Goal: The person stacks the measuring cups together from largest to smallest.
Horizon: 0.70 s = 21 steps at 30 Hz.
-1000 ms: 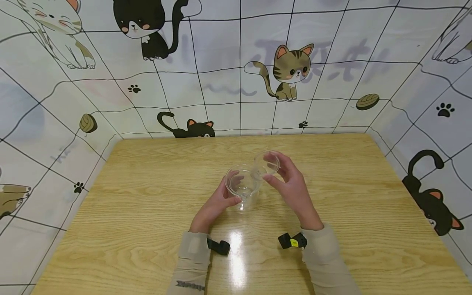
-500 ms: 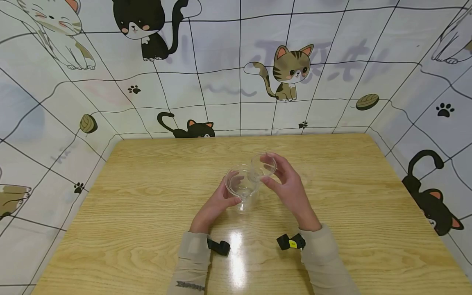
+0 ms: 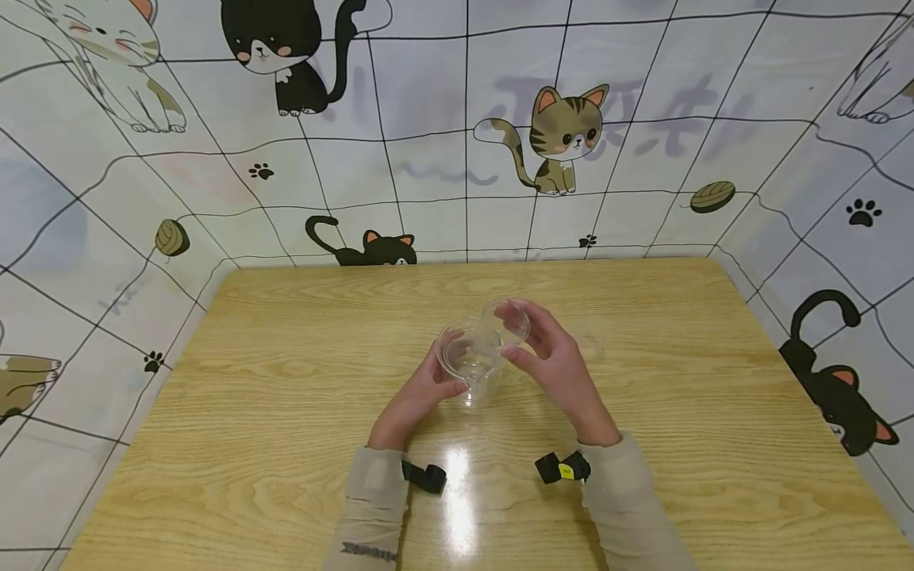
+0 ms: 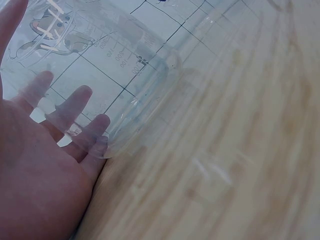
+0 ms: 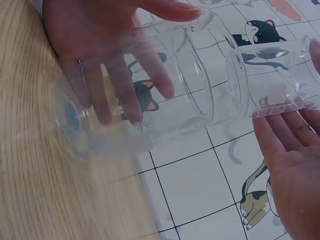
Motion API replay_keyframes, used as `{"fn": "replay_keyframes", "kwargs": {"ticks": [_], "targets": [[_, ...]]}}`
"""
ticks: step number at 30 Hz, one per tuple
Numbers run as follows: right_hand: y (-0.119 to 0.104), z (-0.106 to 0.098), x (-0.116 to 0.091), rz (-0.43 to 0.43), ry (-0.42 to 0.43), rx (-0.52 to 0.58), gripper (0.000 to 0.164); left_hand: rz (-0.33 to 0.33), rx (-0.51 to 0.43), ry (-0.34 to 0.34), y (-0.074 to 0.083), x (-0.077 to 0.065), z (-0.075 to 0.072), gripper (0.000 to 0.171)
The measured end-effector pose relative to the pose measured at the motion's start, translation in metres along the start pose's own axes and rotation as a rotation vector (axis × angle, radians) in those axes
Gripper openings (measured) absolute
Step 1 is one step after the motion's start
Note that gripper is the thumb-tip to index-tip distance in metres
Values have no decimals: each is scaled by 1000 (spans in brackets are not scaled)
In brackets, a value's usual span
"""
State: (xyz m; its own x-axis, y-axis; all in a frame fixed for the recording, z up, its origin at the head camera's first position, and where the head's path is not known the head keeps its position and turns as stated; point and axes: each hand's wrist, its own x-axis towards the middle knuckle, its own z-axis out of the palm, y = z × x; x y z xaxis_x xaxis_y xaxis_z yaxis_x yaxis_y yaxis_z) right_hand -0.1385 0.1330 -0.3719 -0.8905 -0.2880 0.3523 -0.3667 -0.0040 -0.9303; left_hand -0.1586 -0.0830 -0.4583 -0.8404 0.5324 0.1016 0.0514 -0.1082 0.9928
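A large clear glass beaker (image 3: 473,373) stands upright on the table. My left hand (image 3: 428,386) holds its side, thumb in front and fingers behind. In the right wrist view two rims show at the top of this large beaker (image 5: 125,135); another beaker appears nested inside. My right hand (image 3: 555,357) grips a smaller clear beaker (image 3: 508,323) between thumb and fingers. This small beaker (image 5: 275,75) is at the nested rims in the right wrist view, its lower end at or just inside the mouth. Contact between the glasses cannot be told.
The wooden table (image 3: 286,349) spreads around both hands. A white sheet with cat drawings and black grid lines (image 3: 428,174) hangs behind it and at both sides. Black straps (image 3: 424,478) are on both wrists.
My right hand has brought the small beaker slightly left and down, closer over the large beaker's mouth. My left hand and the large beaker have stayed in place.
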Motion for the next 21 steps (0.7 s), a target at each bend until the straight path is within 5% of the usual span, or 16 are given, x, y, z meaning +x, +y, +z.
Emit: {"fn": "replay_keyframes", "kwargs": {"ticks": [21], "targets": [[1,3,0,33,-85,-71,54,-30,-5,2,3,-1,1,76]]}}
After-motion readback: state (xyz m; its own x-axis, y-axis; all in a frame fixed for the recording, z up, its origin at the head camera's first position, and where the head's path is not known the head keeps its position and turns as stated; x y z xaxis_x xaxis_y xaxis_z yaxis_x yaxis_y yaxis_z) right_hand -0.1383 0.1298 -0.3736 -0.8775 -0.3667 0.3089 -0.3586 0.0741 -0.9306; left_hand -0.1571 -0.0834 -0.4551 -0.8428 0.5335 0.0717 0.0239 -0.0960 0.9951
